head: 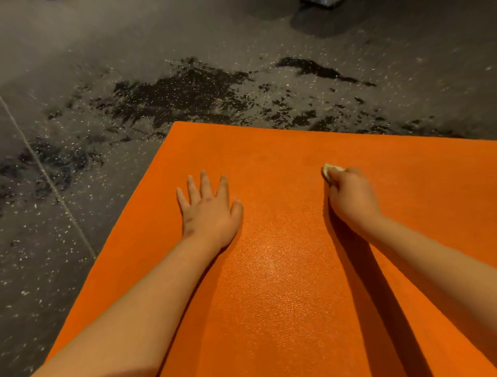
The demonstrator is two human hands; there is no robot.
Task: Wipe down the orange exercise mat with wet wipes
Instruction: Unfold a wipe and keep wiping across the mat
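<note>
Dark grey rubber gym floor (pixel 88 53), flecked all over with pale specks. Crossed on the left by a thin pale seam line (pixel 51 183), slanting from the left edge towards the near side. Blotched across the middle with black patches (pixel 183 91), the largest just beyond the far left corner of the orange exercise mat (pixel 282 296), smaller ones strung along its far edge and out to the left; wet or worn, cannot tell. Laid flat on the floor, pebbled surface up, near and right parts cut off by the view. At the floor's far edge, part of a dark object (pixel 320 2), too cropped to name.
</note>
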